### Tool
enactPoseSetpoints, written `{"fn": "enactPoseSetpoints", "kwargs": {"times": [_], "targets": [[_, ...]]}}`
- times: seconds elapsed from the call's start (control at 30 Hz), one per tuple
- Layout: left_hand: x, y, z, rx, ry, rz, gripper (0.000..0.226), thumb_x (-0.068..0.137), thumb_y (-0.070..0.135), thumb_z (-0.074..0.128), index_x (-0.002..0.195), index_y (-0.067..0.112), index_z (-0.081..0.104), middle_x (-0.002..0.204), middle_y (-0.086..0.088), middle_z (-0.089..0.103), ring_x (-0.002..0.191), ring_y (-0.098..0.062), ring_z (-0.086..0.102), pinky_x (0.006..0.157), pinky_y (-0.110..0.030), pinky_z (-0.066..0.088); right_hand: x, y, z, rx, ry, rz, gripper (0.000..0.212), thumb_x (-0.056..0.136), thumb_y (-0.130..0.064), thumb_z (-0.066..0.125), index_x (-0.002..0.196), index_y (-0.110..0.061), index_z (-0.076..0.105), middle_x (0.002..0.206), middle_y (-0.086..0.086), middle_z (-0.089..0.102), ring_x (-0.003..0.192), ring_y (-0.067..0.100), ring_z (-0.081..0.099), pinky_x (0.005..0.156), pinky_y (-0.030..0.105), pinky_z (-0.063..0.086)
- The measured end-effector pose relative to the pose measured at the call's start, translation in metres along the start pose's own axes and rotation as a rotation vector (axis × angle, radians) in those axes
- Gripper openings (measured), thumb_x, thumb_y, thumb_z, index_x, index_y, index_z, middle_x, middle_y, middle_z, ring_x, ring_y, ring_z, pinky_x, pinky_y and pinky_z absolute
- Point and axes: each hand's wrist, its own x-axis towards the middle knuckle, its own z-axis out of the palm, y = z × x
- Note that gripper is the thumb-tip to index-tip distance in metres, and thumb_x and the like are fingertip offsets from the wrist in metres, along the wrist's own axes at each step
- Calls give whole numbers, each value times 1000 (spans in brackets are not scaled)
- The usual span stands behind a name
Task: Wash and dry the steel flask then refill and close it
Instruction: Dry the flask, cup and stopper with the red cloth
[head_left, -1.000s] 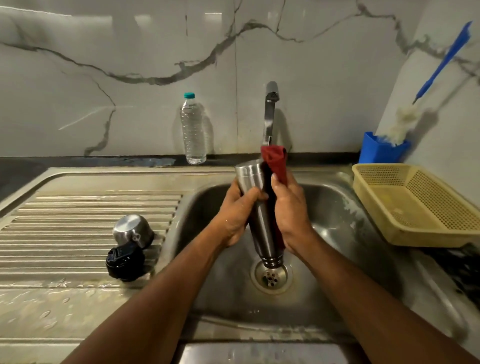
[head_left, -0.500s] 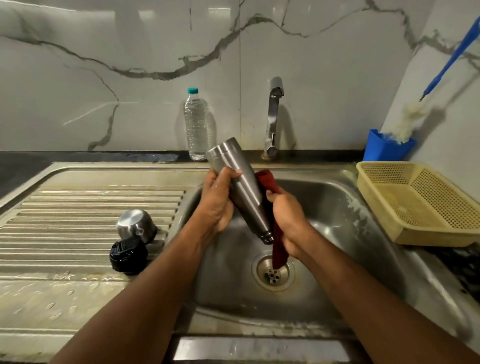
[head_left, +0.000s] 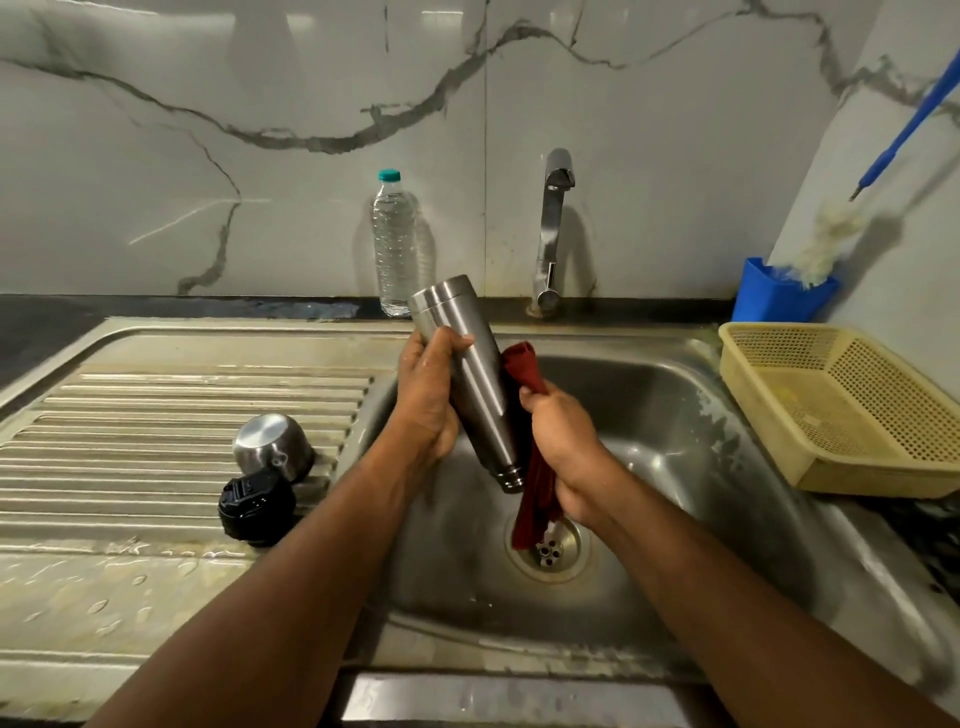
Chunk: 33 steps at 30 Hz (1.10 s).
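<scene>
Scene: A person dries a steel flask over a stainless sink, the tap showing no running water.

Flask position: Held above the basin, just left of the drain, touching neither.

Long axis: Tilted, wide base up and away toward the wall, narrow threaded mouth down and toward the person, leaning slightly right.

Left hand: The left hand wraps the upper body of the flask from its left side, thumb over the front.

Right hand: The right hand clutches a red cloth against the flask's right flank; the cloth's top pokes up beside the steel, its tail hanging toward the drain.

Key relation: The flask lies between the hands, cloth hand nearer the mouth end, holding hand nearer the base; any wipe would likely run along that slanted axis.

Closures: A steel cap and black stopper rest on the wet drainboard, touching each other, well left of the flask.

Refill source: A clear water bottle with a teal cap stands at the wall behind the flask.

Other items: A yellow basket and blue holder with a brush sit at right.

Writing: No brand or label is legible on flask or bottle; marks on the stopper are too small to read.

Progress: Judged mid-drying; refilling and closing not yet done.
</scene>
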Motion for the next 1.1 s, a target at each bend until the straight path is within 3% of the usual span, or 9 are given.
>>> {"fn": "enactPoseSetpoints", "kwargs": {"times": [0.13, 0.23, 0.4, 0.5, 0.67, 0.83, 0.97, 1.03, 1.1], "targets": [[-5, -14, 4, 111, -34, 8, 51, 72, 25, 72, 119, 16, 57, 107, -10, 69, 96, -26, 69, 78, -41, 59, -5, -4, -3, 116, 12, 98, 24, 108, -24, 45, 113, -22, 68, 103, 15, 75, 90, 32, 73, 80, 45, 61], [-8, -25, 7, 293, -91, 86, 68, 77, 39, 84, 132, 17, 50, 118, -11, 71, 102, -23, 75, 87, -39, 62, -5, -9, -3, 155, -8, -61, 29, 110, -24, 43, 127, -31, 66, 108, 6, 78, 98, 25, 76, 85, 42, 63], [-10, -22, 11, 246, -125, 155, 68, 79, 45, 84, 130, 13, 52, 114, -12, 72, 100, -23, 76, 87, -38, 62, -6, -17, -1, 124, -17, -297, 36, 110, -22, 47, 140, -35, 61, 117, -1, 76, 100, 11, 75, 86, 29, 62], [-7, -6, 8, 199, -52, 227, 56, 83, 44, 79, 122, 7, 61, 105, -14, 73, 91, -27, 72, 87, -43, 62, -6, -3, 9, 58, 35, -182, 27, 108, -28, 49, 119, -41, 69, 110, 3, 77, 100, 23, 75, 94, 47, 60], [0, 8, -2, 157, 15, 271, 27, 103, 40, 61, 113, 14, 65, 92, -12, 69, 82, -27, 68, 73, -42, 60, -12, 7, 17, 251, 15, 188, 26, 106, -23, 49, 115, -11, 70, 111, 24, 75, 103, 43, 72, 84, 50, 59], [-11, -19, 9, 406, -264, 312, 37, 104, 34, 58, 133, 11, 59, 109, -3, 74, 96, -15, 73, 81, -29, 59, -8, -15, 5, 381, 104, -97, 26, 109, -24, 47, 117, -30, 71, 108, 6, 79, 102, 26, 75, 96, 46, 58], [-9, -31, 11, 581, -348, 313, 56, 97, 62, 61, 140, 27, 57, 130, -12, 61, 120, -28, 65, 104, -53, 55, -4, -22, -11, 373, 156, -249, 29, 109, -26, 46, 129, -31, 67, 115, 1, 77, 108, 19, 74, 101, 44, 55], [-8, -28, 9, 571, -346, 324, 52, 100, 58, 60, 139, 23, 59, 127, -13, 64, 117, -29, 66, 100, -53, 57, -6, -21, -9, 306, 110, -311, 37, 110, -23, 45, 142, -34, 60, 125, -1, 74, 115, 16, 71, 105, 42, 53], [-9, -20, 8, 475, -278, 351, 40, 106, 40, 58, 134, 12, 61, 114, -10, 71, 103, -22, 72, 87, -41, 60, -7, -14, -2, 216, 36, -321, 41, 110, -26, 45, 146, -42, 54, 129, -5, 71, 117, 13, 69, 106, 40, 53]]}}
